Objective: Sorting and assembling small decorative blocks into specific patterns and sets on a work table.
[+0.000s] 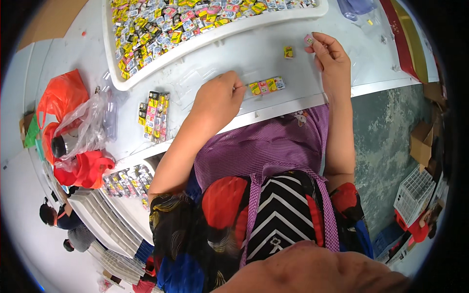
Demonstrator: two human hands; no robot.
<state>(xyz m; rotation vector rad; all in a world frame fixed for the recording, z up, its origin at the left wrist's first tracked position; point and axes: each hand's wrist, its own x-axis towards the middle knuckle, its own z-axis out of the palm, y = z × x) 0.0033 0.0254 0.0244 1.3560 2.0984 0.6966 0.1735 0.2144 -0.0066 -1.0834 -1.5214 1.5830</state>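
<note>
My right hand (334,61) pinches a small pink box (309,40) between thumb and fingertips, raised over the right part of the white table (215,59). A single small yellow box (288,52) stands by itself to the left of that hand. Nearer the table's front edge, several small yellow, pink and white boxes form a short row (266,86). At the left end of this row is my left hand (217,100), its fingers curled closed; whatever they grip is hidden. Clear plastic (191,80) lies on the table just beyond the left hand.
A large white tray (215,35) full of loose small boxes takes up the far side. Left of my arm stand stacked rows of boxes (155,116), with red bags (66,95) beyond. Another white tray (145,168) with boxes sits lower left. People work at the far left.
</note>
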